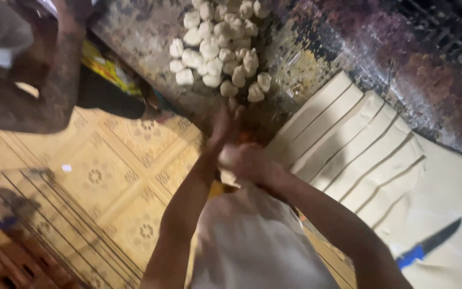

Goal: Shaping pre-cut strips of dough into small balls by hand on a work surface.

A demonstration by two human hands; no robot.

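Observation:
My left hand (223,127) is stretched toward a pile of small white dough pieces (217,43) on a dark worn worktop (135,27). Its fingers are spread and blurred, just short of the nearest pieces. My right hand (253,165) is close behind it, curled around a pale dough piece (228,156). To the right lies a large flat dough slab (348,139) cut into long parallel strips. Both my forearms rise from the bottom of the view, over my white garment (252,246).
A knife with a dark blade and blue handle (429,245) lies on the uncut dough sheet (455,187) at the lower right. A patterned yellow tiled floor (102,176) is at the left. A dark round object (22,80) sits at the upper left.

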